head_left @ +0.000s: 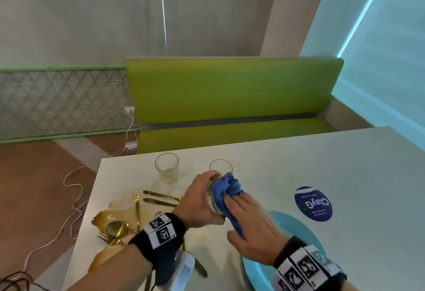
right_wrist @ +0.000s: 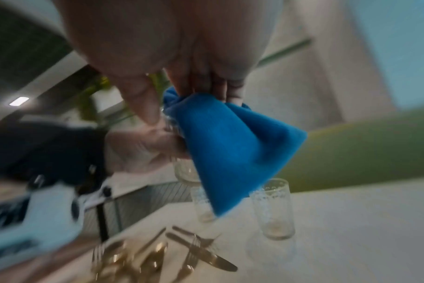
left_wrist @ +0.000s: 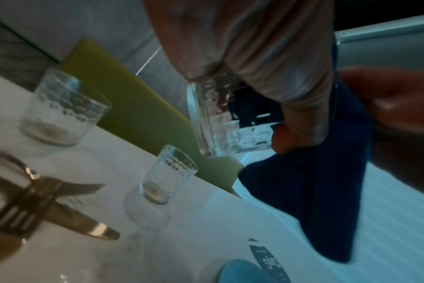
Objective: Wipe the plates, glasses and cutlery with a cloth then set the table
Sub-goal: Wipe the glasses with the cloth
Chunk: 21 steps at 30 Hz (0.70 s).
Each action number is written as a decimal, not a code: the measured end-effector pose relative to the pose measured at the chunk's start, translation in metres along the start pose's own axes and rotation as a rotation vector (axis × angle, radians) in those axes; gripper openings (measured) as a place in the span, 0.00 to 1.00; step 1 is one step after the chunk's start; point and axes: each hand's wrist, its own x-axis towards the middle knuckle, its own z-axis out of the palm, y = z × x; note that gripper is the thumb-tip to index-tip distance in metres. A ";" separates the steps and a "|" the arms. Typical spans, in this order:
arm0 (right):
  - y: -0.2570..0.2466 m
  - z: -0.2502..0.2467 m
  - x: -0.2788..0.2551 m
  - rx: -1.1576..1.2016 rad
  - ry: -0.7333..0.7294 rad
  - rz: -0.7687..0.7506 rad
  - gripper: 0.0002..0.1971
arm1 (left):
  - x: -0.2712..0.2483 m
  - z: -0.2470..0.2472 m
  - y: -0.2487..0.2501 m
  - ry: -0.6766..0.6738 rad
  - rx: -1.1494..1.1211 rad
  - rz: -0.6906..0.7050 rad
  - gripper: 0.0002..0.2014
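While a glass is wiped above it, the table: a white top under both hands.
Plate: blue, lying beneath the right wrist.
Left hand: curled round a glass, held tilted off the table.
Right hand: fingers pushed with a blue cloth into the glass's mouth.
Other glasses: two, stood beyond the hands.
Cutlery: gold, scattered in a brown spill by the left wrist.

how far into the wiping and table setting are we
Early on; nothing looks set yet. In hand: the left hand grips a glass while the right hand works the blue cloth into it. Left: two glasses on the table, the gold cutlery lying by a brown spill, the blue plate.
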 end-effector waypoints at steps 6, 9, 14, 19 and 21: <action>-0.005 0.006 0.000 -0.537 -0.224 -0.203 0.28 | -0.013 -0.007 0.027 -0.229 0.328 0.171 0.42; -0.008 0.010 0.006 -0.466 -0.172 -0.191 0.13 | -0.016 -0.005 0.031 -0.258 0.379 0.233 0.41; -0.022 -0.014 0.018 0.014 -0.459 0.067 0.16 | -0.029 0.003 0.028 -0.080 0.438 0.349 0.39; -0.027 -0.011 0.015 0.218 -0.511 0.135 0.12 | -0.031 -0.002 0.026 -0.143 0.466 0.327 0.39; -0.029 0.000 0.020 -0.011 -0.668 0.180 0.13 | -0.030 -0.009 0.035 -0.297 0.463 0.184 0.42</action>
